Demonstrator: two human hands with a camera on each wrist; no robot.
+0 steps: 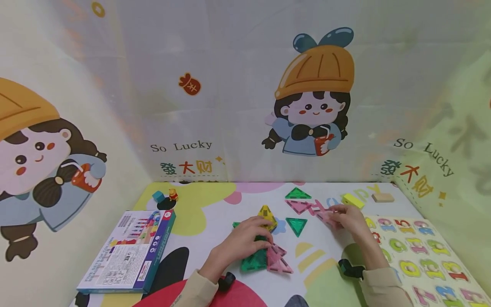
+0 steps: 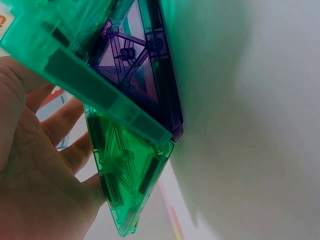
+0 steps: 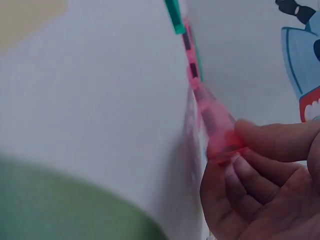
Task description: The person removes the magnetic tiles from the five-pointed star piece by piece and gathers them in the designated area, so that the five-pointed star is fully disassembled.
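Observation:
My left hand [image 1: 245, 241] lies over a cluster of joined magnetic tiles, its fingers and thumb curved round it. The cluster has green tiles [image 1: 254, 261], pink triangular tiles [image 1: 278, 260] and a yellow triangular tile [image 1: 267, 215]. In the left wrist view, green tiles [image 2: 125, 160] and a dark purple tile [image 2: 145, 65] hide part of the fingers. My right hand [image 1: 350, 219] pinches a pink triangular magnetic tile [image 3: 217, 122] between thumb and fingers, tilted above the table. Nearby lie a pink triangle [image 1: 298, 206] and green triangles [image 1: 296, 226], one behind the other pieces.
A boxed toy set [image 1: 128, 251] lies at the left, with a blue cube [image 1: 158, 196] and a small bear figure [image 1: 173, 195] behind it. A number puzzle board [image 1: 426, 256] occupies the right. Yellow [image 1: 353, 201] and wooden [image 1: 382, 198] blocks stand at the back right.

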